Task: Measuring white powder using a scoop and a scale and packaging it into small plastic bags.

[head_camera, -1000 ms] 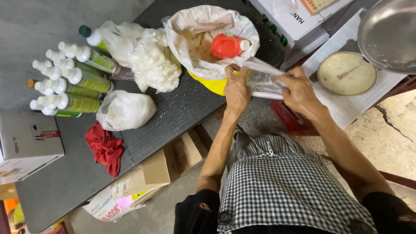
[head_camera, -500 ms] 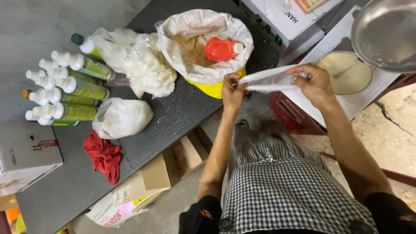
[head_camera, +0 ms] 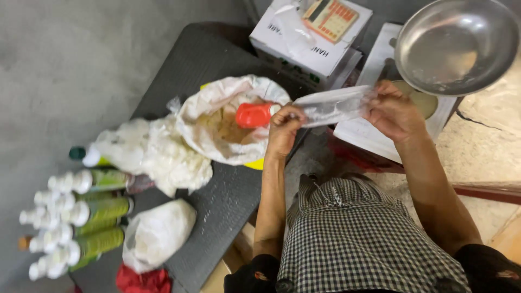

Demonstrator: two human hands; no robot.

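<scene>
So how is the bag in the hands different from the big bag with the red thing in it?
The clear bag is small, see-through and stretched flat between the left hand and right hand. The big bag is white, much larger, and sits open on the table. The big bag holds powder and a red scoop; the clear bag looks empty. Both are thin plastic.

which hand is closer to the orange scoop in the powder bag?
Left. The left hand holds one end of the clear plastic bag right beside the orange scoop. The right hand grips the bag's other end, well away, below the steel bowl.
</scene>
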